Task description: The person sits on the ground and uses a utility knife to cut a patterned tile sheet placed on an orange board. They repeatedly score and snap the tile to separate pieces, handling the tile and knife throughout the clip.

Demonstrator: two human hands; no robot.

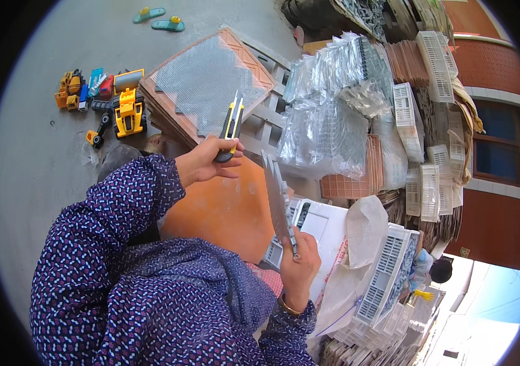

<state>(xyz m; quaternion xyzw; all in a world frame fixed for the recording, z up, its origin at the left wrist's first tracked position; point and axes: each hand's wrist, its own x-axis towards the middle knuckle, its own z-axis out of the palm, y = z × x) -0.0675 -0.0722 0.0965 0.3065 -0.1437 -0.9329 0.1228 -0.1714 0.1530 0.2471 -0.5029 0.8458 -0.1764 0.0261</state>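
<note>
My left hand (208,160) grips a yellow-and-black utility knife (232,125) between thumb and fingers, its blade end pointing up and away from me. Its last fingers are loosely stretched out. To the right, my right hand (299,262) with a bracelet at the wrist pinches the lower end of a thin grey panel (279,201). That panel stands nearly edge-on, with a jagged, knobbed side. Knife and panel are apart. Below both lies an orange board (217,210) in front of my lap.
Beyond the knife is a stack of terracotta-coloured tiles topped with grey mesh (205,76). Plastic-wrapped panels (327,116) and white crates (388,274) fill the right side. Toy trucks (129,113) and teal sandals (168,24) lie on the floor at left.
</note>
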